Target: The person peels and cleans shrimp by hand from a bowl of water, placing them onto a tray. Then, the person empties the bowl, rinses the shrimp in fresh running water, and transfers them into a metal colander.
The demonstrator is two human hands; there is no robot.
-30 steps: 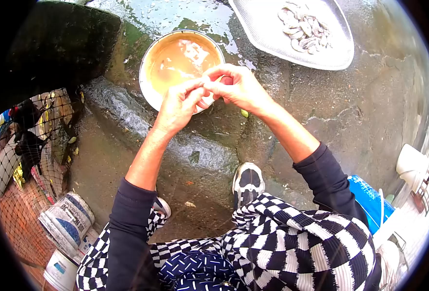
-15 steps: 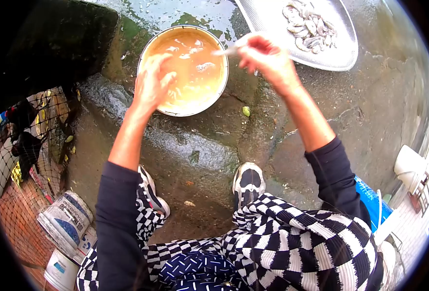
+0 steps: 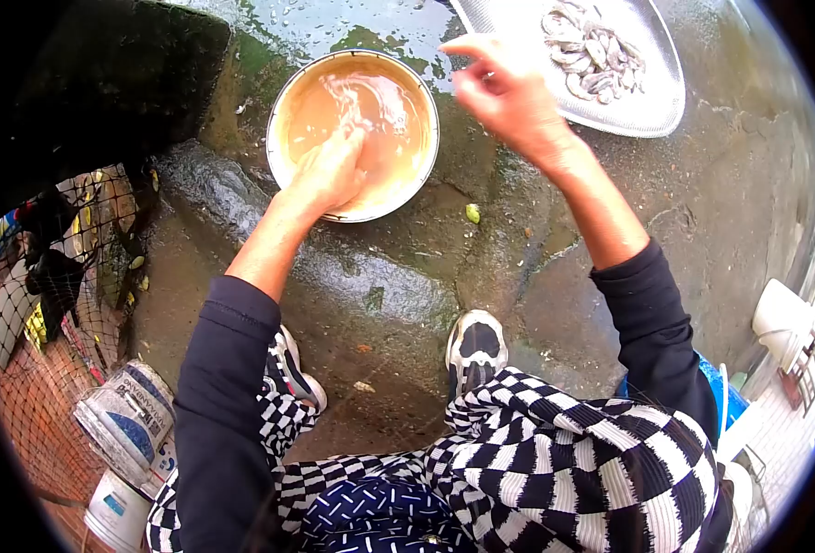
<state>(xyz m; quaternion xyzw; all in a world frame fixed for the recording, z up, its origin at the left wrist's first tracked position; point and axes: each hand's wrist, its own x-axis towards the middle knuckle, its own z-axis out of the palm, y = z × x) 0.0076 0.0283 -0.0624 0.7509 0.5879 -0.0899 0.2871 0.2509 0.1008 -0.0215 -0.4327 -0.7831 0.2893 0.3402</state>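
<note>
A round white basin (image 3: 430, 157) with a dark rim line holds cloudy orange-brown water. My left hand (image 3: 332, 170) reaches in over its lower left side, fingers bunched and tips at the water; whatever they hold is hidden. To the right of the basin my right hand (image 3: 509, 97) is raised, its index finger and thumb apart, slightly blurred, with nothing visible between them. It overlaps the left edge of a white mesh tray (image 3: 651, 111). Several grey shrimp-like pieces (image 3: 596, 55) lie in a heap on that tray.
Wet, uneven concrete (image 3: 555, 313) surrounds the basin, with a small green leaf (image 3: 473, 213) on it. A dark block (image 3: 122, 74) stands upper left. Black netting (image 3: 48, 369) and white buckets (image 3: 126, 419) are at the left. A blue container (image 3: 722, 396) and a white vessel (image 3: 780, 313) are at the right.
My hands, together over the basin's edge a second ago, have separated. My left hand has dipped into the basin. My right hand has moved up and right; the pale piece it held is no longer visible.
</note>
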